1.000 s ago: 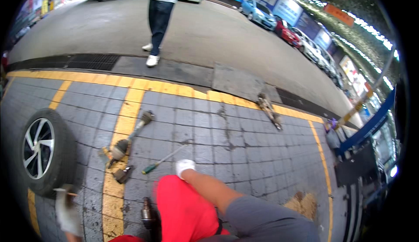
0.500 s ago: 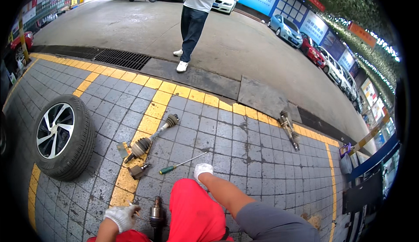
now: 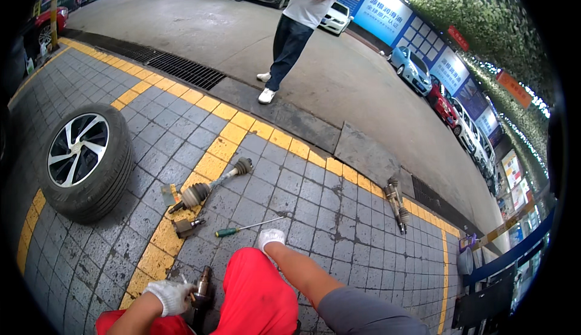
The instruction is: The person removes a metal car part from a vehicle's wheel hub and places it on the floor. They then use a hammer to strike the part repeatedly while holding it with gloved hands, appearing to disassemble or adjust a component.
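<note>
My left hand (image 3: 171, 297), in a white knit glove, is at the lower left with its fingers bent together. A small pale thing seems pinched in them, too small to name. Right beside these fingertips is a drive shaft joint (image 3: 204, 285) with a bare metal end; whether they touch it I cannot tell. My right hand (image 3: 272, 237), also gloved in white, is just past my red-clad knee, its fingers hidden. Closest to it lies a screwdriver (image 3: 227, 233) with a green handle and a long shank. Farther left rests a drive shaft (image 3: 209, 188) with a ribbed boot.
A wheel with its tyre (image 3: 123, 162) lies at the left. A short metal joint (image 3: 187, 227) is near the drive shaft. Another pair of shafts (image 3: 396, 207) lies at the right. Beyond a floor grate (image 3: 187, 71) stands a person (image 3: 296, 35) with arms folded; parked cars line the back.
My view has tilted and shifted. My left hand has moved right, up to the drive shaft joint near my knee. My right hand has stayed about where it was beside the knee.
</note>
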`<state>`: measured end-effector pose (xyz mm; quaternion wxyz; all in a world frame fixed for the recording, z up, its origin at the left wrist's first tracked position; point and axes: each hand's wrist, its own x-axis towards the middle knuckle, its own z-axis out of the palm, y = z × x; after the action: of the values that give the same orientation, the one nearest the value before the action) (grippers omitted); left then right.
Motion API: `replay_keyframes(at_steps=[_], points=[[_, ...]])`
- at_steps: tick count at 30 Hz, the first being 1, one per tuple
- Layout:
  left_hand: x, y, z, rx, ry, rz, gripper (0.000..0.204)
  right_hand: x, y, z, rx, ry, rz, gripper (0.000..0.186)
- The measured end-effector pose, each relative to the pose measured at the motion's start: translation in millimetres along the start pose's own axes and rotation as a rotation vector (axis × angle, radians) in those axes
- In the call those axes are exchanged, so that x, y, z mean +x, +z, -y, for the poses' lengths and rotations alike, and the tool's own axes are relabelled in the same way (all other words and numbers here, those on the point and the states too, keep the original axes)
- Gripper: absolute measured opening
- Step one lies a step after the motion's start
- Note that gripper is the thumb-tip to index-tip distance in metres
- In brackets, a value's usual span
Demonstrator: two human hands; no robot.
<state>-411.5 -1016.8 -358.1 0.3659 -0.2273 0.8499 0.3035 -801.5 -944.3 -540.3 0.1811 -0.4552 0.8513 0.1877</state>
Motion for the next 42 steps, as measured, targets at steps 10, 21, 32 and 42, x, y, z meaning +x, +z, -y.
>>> replay_keyframes(at_steps=[10, 21, 32, 42], points=[[-19.5, -10.7, -2.1, -0.048, -0.014, -0.07, 0.054, -20.9, -36.7, 7.1, 0.036, 0.013, 0.162, 0.035], [-30.5, -2.6, -4.8, -0.11, -0.085, -0.049, 0.053, 11.1, 6.2, -26.4, 0.006, 0.024, 0.145, 0.033], [-25.5, -10.0, -11.5, -0.057, -0.1, -0.043, 0.054, 6.8, 9.4, -21.7, 0.006, 0.021, 0.064, 0.032], [-21.0, -21.5, -8.7, -0.086, -0.09, -0.022, 0.055, 2.0, -6.8, -17.9, -0.002, 0.035, 0.108, 0.033]])
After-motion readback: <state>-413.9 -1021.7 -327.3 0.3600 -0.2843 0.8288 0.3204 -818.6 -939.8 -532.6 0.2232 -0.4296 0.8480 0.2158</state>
